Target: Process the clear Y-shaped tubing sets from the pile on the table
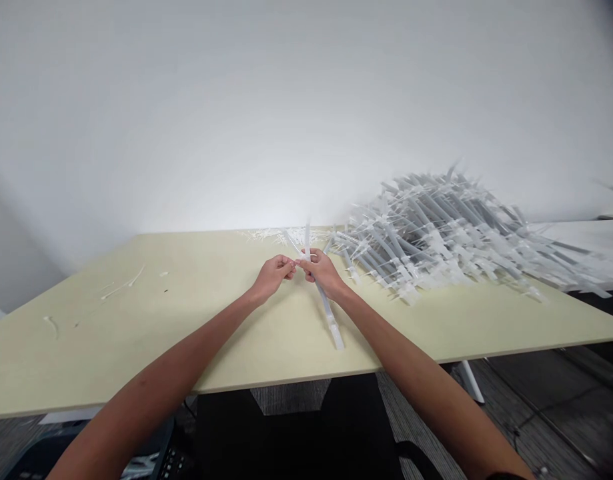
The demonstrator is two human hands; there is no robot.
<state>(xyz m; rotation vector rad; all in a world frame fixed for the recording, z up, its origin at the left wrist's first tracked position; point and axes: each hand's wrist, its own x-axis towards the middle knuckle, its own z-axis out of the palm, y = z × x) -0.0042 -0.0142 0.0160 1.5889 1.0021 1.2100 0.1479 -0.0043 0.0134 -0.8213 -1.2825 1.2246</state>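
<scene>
Near the middle of the table, my right hand [322,270] is closed round a long grey and clear plastic strip [328,313]. The strip slants from above the hand down toward the table's front edge and ends in a whitish tab. Just left of it, my left hand [276,275] has its fingers pinched together, fingertips meeting those of my right hand. What the left fingers pinch is too small to make out. A thin clear piece sticks up between the hands and the strip's upper end.
A big pile of similar grey and clear strips [436,233] covers the table's right side. Small white scraps [286,235] lie along the back edge. Thin white ties [123,287] lie on the left of the pale yellow table [186,267]. A dark crate [41,453] stands below, at left.
</scene>
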